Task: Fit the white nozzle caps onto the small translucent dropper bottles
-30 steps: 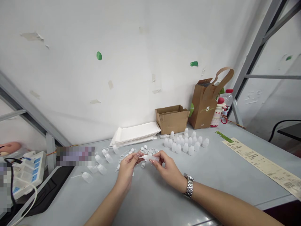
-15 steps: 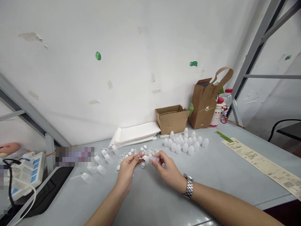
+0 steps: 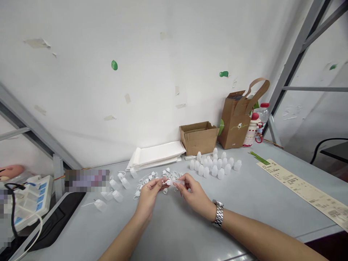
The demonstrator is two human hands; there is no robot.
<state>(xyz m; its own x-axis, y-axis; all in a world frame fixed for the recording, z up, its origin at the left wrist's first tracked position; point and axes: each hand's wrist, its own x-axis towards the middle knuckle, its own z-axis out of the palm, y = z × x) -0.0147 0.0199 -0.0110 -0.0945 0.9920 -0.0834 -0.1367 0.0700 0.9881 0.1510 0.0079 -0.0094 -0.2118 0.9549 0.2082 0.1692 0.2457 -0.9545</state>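
Note:
My right hand [image 3: 195, 195] is closed around a small translucent white bottle [image 3: 178, 182], which lies sideways with its neck toward the left. At the neck, my left hand [image 3: 149, 194] pinches a small white cap [image 3: 168, 182], partly covered by the fingers. Just behind both hands spreads a pile of white caps with looped straps [image 3: 172, 175]. Several cloudy bottles without caps [image 3: 214, 170] stand grouped to the right. On the left, several bottles with white tops [image 3: 117, 196] lie or stand scattered.
Against the wall are a stack of white sheets [image 3: 157, 154], an open cardboard box [image 3: 199, 139] and a brown paper bag [image 3: 233, 123]. Drink bottles [image 3: 250, 132] stand beside the bag. A long label strip [image 3: 301, 190] lies right; a power strip [image 3: 40, 197] sits left.
The bottle has turned slightly between my hands and lies more level, and my right fingers have shifted a little along it. Elsewhere the things on the table stay put.

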